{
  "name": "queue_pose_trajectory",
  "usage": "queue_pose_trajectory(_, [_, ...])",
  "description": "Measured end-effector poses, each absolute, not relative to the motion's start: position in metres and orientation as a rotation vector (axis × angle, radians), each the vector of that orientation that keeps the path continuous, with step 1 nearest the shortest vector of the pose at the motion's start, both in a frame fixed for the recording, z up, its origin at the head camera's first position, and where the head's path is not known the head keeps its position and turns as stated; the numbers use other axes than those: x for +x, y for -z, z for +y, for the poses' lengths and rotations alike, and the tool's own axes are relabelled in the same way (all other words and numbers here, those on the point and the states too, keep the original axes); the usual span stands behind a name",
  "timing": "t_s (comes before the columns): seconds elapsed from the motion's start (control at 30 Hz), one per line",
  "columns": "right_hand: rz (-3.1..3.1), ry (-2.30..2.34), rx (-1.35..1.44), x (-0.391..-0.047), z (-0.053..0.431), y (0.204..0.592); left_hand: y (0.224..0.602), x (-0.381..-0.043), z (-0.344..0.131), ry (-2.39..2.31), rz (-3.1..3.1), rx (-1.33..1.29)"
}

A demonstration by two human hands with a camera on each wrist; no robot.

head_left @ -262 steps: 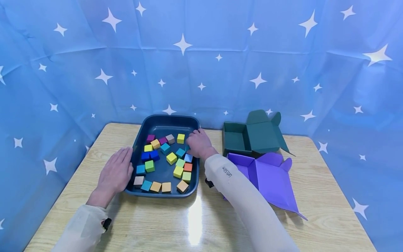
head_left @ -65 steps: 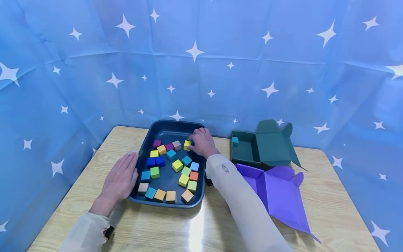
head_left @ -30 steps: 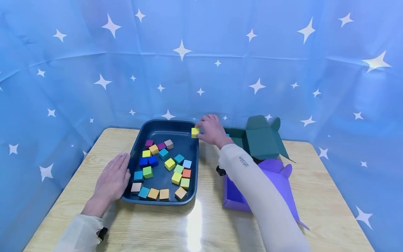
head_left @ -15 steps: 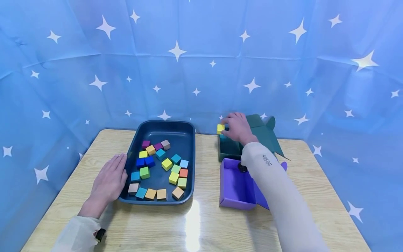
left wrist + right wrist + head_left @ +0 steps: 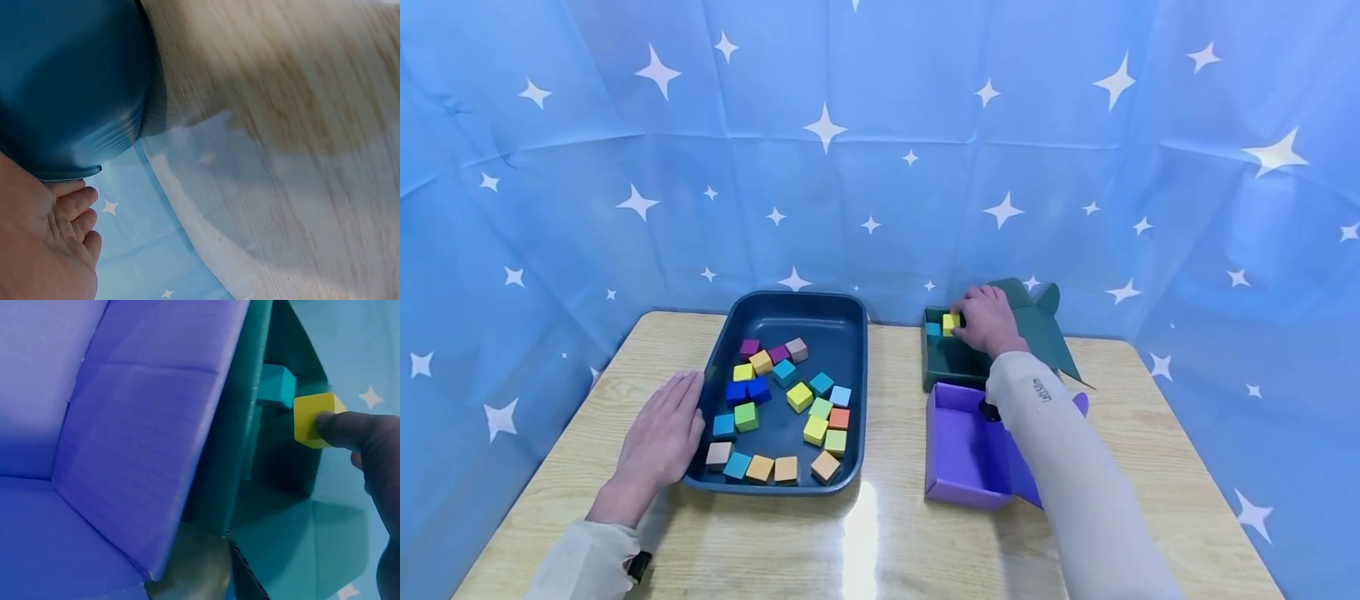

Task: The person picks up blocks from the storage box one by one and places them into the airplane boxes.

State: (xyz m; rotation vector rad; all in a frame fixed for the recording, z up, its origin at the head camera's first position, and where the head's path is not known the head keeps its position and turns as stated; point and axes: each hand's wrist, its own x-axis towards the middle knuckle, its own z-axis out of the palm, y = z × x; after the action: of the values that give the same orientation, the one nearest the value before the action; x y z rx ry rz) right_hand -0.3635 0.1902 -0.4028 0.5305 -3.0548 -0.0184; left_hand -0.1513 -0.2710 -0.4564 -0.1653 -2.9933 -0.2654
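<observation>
My right hand (image 5: 988, 319) pinches a yellow cube (image 5: 310, 420) between thumb and fingers inside the dark green box (image 5: 955, 360), at its back wall. Just left of it in that box lies a teal cube (image 5: 932, 328). My left hand (image 5: 661, 429) lies with straight fingers along the left rim of the dark blue tray (image 5: 775, 304). The left wrist view shows the fingers (image 5: 78, 203) beneath the tray's rim. Several coloured cubes sit in the tray, among them a green cube (image 5: 747, 416) and an orange-red cube (image 5: 838, 418).
In front of the green box stands an open purple box (image 5: 966, 450), its lid folded out to the right and partly under my right sleeve. The wooden table (image 5: 760, 542) runs back to a blue star-patterned curtain (image 5: 880, 167).
My right hand has picked the yellow cube from the tray's upper right and carried it rightward, then down into the green box. The teal cube has appeared there since the oldest frame.
</observation>
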Motion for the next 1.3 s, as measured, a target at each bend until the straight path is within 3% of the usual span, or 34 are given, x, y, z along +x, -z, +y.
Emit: queue_pose_trajectory(1.3, [-3.035,0.188,0.530,-0.380,0.188,0.450,0.462,-0.153,-0.272,0.234,-2.931,-0.170])
